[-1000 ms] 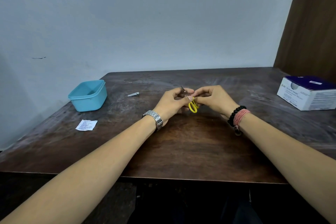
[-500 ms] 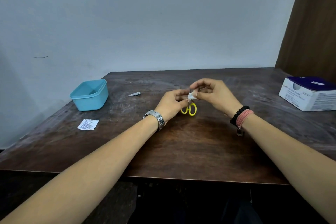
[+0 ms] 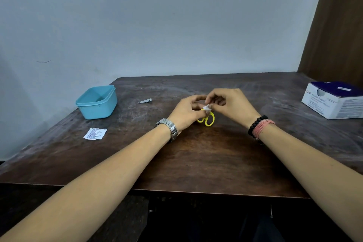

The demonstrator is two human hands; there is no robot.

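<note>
Small scissors with yellow handles (image 3: 208, 120) hang from my left hand (image 3: 185, 112) at the middle of the dark wooden table (image 3: 196, 159). My left fingers curl round the scissors; the blades are hidden behind the fingers. My right hand (image 3: 231, 105) pinches a small white piece (image 3: 206, 107), like a wipe or pad, against the scissors just above the handles. Both hands meet there, fingertips touching.
A light blue plastic tub (image 3: 96, 102) stands at the table's left. A nail clipper (image 3: 145, 101) lies behind the hands, a printed white sachet (image 3: 95, 134) near the left edge. A white and blue box (image 3: 334, 100) sits at the far right.
The scissors turned so the yellow handles now hang below the hands. A white piece has appeared in my right fingers and is held against the scissors.
</note>
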